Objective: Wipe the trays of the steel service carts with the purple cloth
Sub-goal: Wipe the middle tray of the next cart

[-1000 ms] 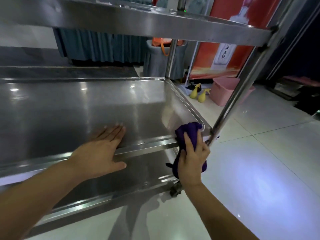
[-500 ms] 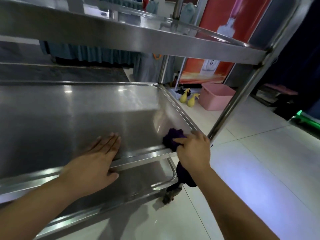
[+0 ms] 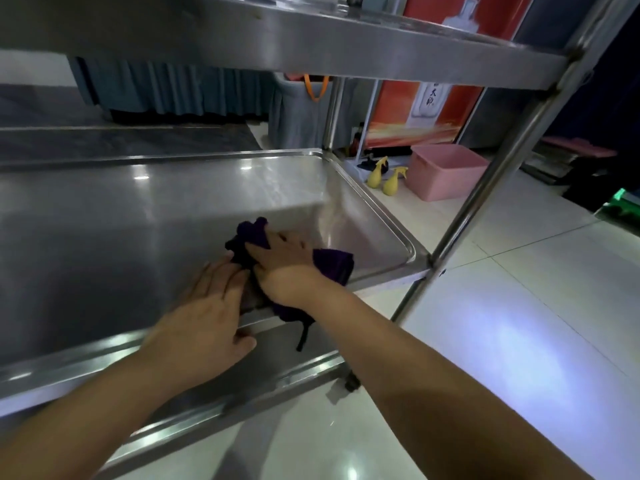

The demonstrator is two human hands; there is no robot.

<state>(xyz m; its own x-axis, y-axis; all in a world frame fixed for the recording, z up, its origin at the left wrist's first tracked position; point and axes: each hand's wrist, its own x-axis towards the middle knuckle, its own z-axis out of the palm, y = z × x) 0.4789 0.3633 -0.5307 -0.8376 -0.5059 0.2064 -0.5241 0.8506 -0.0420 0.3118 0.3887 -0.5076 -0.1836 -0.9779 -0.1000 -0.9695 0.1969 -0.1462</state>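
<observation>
The steel cart's middle tray [image 3: 138, 216] fills the left and centre of the head view. The purple cloth [image 3: 332, 263] lies bunched on that tray near its front edge, with a tail hanging over the rim. My right hand [image 3: 284, 261] presses down on the cloth and grips it. My left hand [image 3: 207, 306] rests flat on the tray's front rim, fingers spread, its fingertips touching the cloth. The top tray [image 3: 311, 39] runs overhead and the bottom tray [image 3: 263, 372] shows below the arms.
A steel upright post [image 3: 502, 174] stands at the cart's front right corner, with a caster [image 3: 351, 382] below. On the tiled floor beyond sit a pink plastic tub [image 3: 446, 171] and two yellow spray bottles [image 3: 386, 176]. An orange poster stands behind.
My right hand has carried the cloth from the front right corner leftward onto the tray surface, up against my left hand. The left hand has stayed on the front rim.
</observation>
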